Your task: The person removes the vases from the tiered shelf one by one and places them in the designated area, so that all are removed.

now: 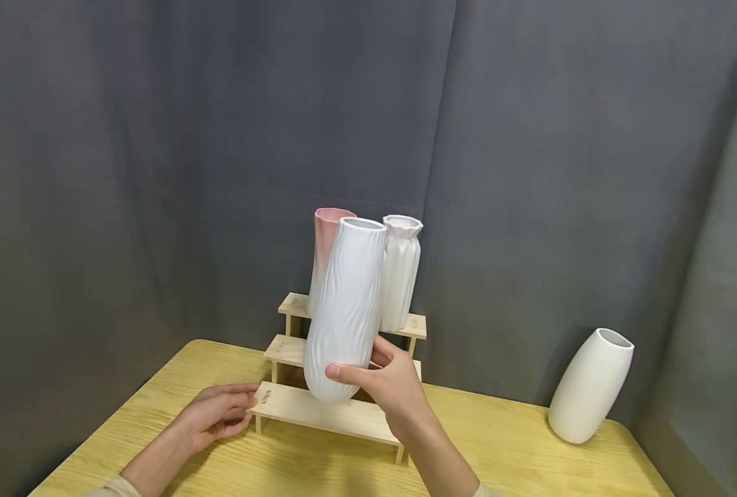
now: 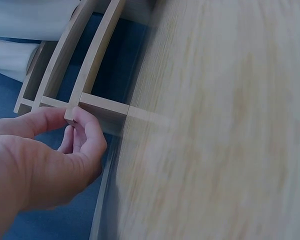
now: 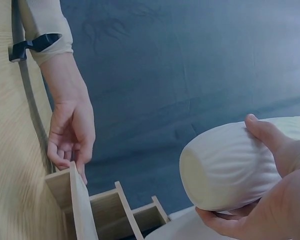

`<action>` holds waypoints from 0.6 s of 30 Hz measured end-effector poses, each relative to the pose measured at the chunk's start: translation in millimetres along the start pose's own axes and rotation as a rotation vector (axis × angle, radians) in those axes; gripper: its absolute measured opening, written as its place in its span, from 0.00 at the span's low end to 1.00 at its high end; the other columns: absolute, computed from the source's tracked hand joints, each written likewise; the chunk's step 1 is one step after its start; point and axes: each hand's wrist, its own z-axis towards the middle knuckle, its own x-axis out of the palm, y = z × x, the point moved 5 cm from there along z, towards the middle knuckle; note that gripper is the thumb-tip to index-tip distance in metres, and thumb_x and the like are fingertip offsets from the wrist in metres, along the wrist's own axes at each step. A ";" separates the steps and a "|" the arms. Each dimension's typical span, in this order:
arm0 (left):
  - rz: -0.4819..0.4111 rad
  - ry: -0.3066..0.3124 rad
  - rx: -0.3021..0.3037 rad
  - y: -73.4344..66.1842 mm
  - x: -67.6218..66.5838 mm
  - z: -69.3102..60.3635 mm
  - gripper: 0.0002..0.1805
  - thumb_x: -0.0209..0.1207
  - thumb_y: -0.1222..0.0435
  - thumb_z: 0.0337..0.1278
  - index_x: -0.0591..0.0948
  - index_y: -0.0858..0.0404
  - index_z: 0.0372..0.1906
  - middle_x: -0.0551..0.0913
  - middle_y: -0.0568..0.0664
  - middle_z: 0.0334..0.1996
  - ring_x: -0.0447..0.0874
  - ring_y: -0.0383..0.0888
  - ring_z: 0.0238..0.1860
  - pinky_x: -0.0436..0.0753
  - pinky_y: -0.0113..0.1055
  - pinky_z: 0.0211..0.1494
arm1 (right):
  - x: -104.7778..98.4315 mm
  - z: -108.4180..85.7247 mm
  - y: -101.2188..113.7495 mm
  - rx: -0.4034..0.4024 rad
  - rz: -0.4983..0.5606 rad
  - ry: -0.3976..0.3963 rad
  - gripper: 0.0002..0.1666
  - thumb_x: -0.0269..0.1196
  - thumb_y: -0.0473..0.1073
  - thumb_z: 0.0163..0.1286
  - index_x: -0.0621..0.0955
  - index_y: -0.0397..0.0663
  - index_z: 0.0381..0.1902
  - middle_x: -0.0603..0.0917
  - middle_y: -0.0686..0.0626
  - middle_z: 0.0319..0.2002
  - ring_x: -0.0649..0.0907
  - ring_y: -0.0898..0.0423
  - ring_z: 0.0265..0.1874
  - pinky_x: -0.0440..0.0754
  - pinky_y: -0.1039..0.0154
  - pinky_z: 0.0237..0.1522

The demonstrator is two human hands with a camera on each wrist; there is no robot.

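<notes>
A white vase with wavy ridges [image 1: 347,304] is gripped near its base by my right hand [image 1: 389,383]. It hangs tilted in front of the wooden tiered stand [image 1: 324,412]; the right wrist view shows its flat bottom [image 3: 192,177] off the boards. My left hand [image 1: 219,414] pinches the left end of the stand's lowest step, thumb and fingers on the board edge [image 2: 75,102]. Behind the held vase, a pink-and-white vase [image 1: 327,235] and a white pleated vase [image 1: 400,276] stand on the top step. The held vase partly hides both of them and the middle step.
A smooth white vase [image 1: 590,386] stands on the table's right side, near the back edge. The yellow wood-grain table [image 1: 486,428] carries the stand. Grey curtains [image 1: 530,172] hang close behind the table and along its sides.
</notes>
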 end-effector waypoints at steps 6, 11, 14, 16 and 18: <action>0.016 -0.036 0.014 1.4 5.7 6.3 0.31 0.64 0.71 0.66 0.70 0.76 0.71 0.79 0.56 0.52 0.81 0.40 0.37 0.85 0.37 0.46 | -21.2 -5.3 0.0 0.000 -0.010 -0.015 0.39 0.84 0.41 0.48 0.83 0.48 0.60 0.86 0.44 0.51 0.85 0.46 0.50 0.84 0.52 0.51; 0.033 -0.039 0.022 -5.0 5.9 7.4 0.31 0.65 0.71 0.65 0.70 0.75 0.71 0.77 0.57 0.56 0.83 0.43 0.43 0.86 0.37 0.46 | -34.8 -7.2 4.7 -0.019 0.000 -0.019 0.39 0.83 0.40 0.48 0.83 0.49 0.60 0.86 0.43 0.52 0.84 0.45 0.51 0.84 0.51 0.51; 0.042 -0.041 0.021 -9.7 4.6 7.4 0.32 0.64 0.70 0.66 0.70 0.75 0.71 0.75 0.58 0.59 0.83 0.43 0.43 0.86 0.37 0.46 | -41.6 -7.9 7.9 -0.028 -0.012 -0.031 0.39 0.84 0.39 0.48 0.83 0.50 0.60 0.86 0.44 0.52 0.84 0.45 0.52 0.84 0.51 0.51; 0.046 -0.046 0.030 -13.5 3.3 7.8 0.32 0.64 0.70 0.66 0.69 0.75 0.71 0.72 0.59 0.61 0.83 0.43 0.43 0.86 0.36 0.46 | -46.3 -7.6 10.2 -0.035 -0.026 -0.042 0.40 0.84 0.40 0.48 0.83 0.51 0.61 0.86 0.44 0.52 0.84 0.45 0.52 0.83 0.51 0.52; 0.047 -0.047 0.040 -16.6 2.8 8.6 0.31 0.64 0.70 0.66 0.70 0.75 0.71 0.71 0.60 0.63 0.83 0.44 0.43 0.86 0.36 0.46 | -52.5 -7.9 12.7 -0.044 -0.037 -0.056 0.40 0.84 0.40 0.48 0.83 0.53 0.61 0.86 0.45 0.53 0.84 0.46 0.53 0.82 0.51 0.54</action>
